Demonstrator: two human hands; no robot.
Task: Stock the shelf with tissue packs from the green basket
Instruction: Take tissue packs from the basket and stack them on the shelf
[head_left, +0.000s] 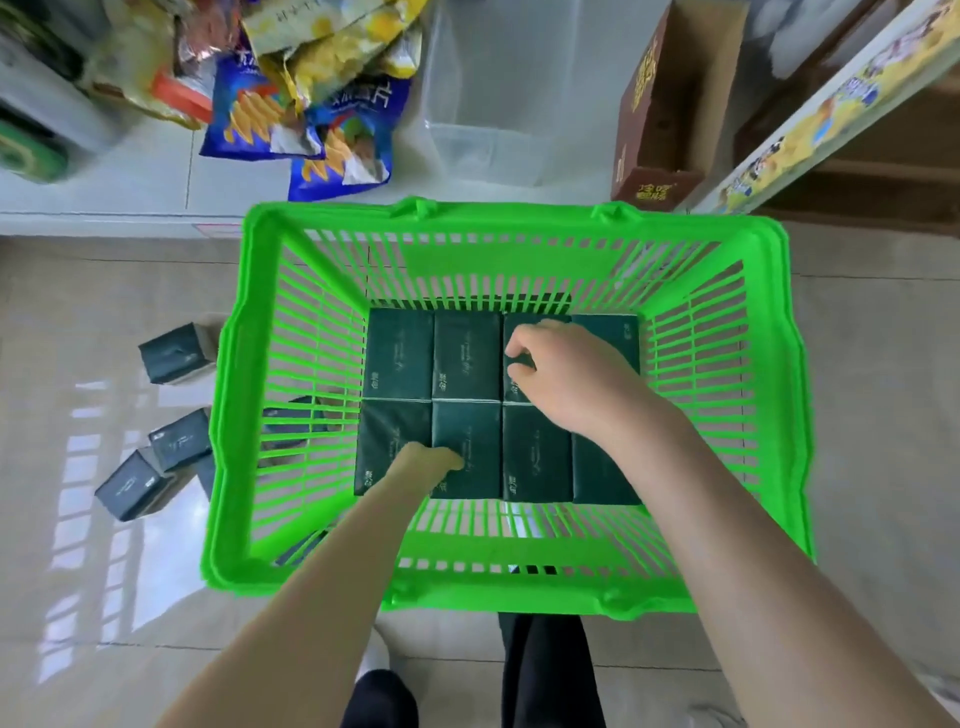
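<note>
A bright green basket (249, 395) stands on the tiled floor below me, its bottom lined with several dark green tissue packs (397, 358) in two rows. My left hand (426, 462) reaches down into the near row, its fingers dug in at the edge between two packs (467, 457); its fingertips are hidden. My right hand (561, 374) lies over the far row, fingers curled round the edge of a pack (519, 325) there. The low white shelf (104, 192) runs along the far left.
Several more dark tissue packs (176, 353) lie on the floor left of the basket. Snack bags (337, 150) hang over the white shelf. A clear plastic bin (498, 114), a brown carton (670, 104) and a wooden shelf rail (810, 119) stand beyond the basket.
</note>
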